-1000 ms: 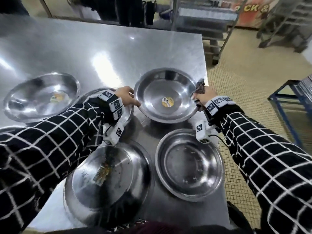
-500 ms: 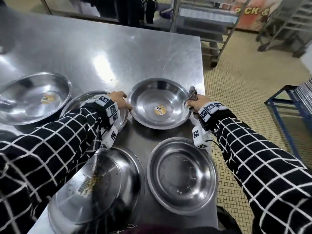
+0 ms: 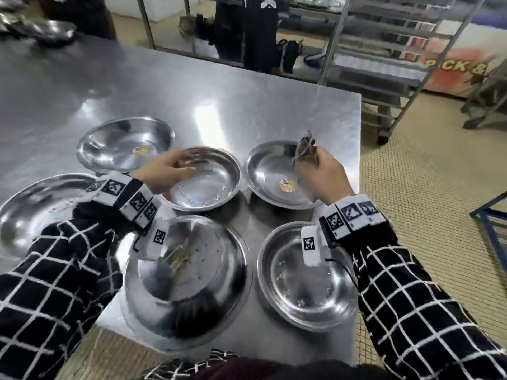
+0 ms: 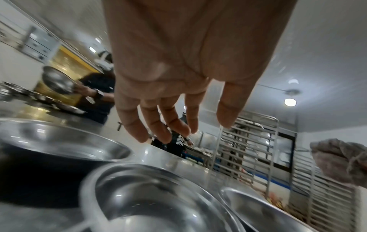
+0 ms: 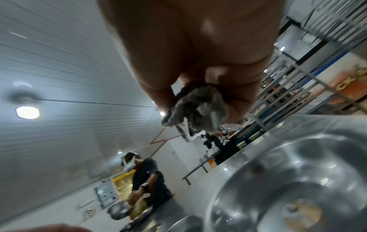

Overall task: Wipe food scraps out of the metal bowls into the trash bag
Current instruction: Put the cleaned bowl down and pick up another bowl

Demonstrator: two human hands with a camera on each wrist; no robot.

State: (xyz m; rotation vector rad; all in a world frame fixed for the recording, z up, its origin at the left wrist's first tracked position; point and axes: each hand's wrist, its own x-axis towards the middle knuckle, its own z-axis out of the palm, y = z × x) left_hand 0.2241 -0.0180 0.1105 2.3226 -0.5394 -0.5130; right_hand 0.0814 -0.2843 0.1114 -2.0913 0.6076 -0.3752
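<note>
Several metal bowls stand on the steel table [image 3: 247, 105]. My left hand [image 3: 175, 171] hovers with relaxed, spread fingers [image 4: 158, 125] over the middle bowl [image 3: 216, 187], which holds a few small scraps. My right hand [image 3: 321, 171] grips a crumpled grey rag [image 3: 306, 146] above the labelled bowl [image 3: 263, 171] at the table's right edge; the rag [image 5: 198, 108] bulges from the fist in the right wrist view. A large bowl [image 3: 197, 283] near me holds yellowish scraps. The trash bag is not in view.
More bowls sit at the near right [image 3: 301, 292], the left [image 3: 33, 212] and the far left [image 3: 120, 144]. The table's right edge [image 3: 359, 187] drops to a tiled floor. Wire racks [image 3: 384, 50] stand behind, and another person [image 4: 95, 94] handles bowls further off.
Both hands have let go of the labelled bowl's rim. My left hand moved over the middle bowl; my right hand lifted with the rag. The camera view shifted back and up.
</note>
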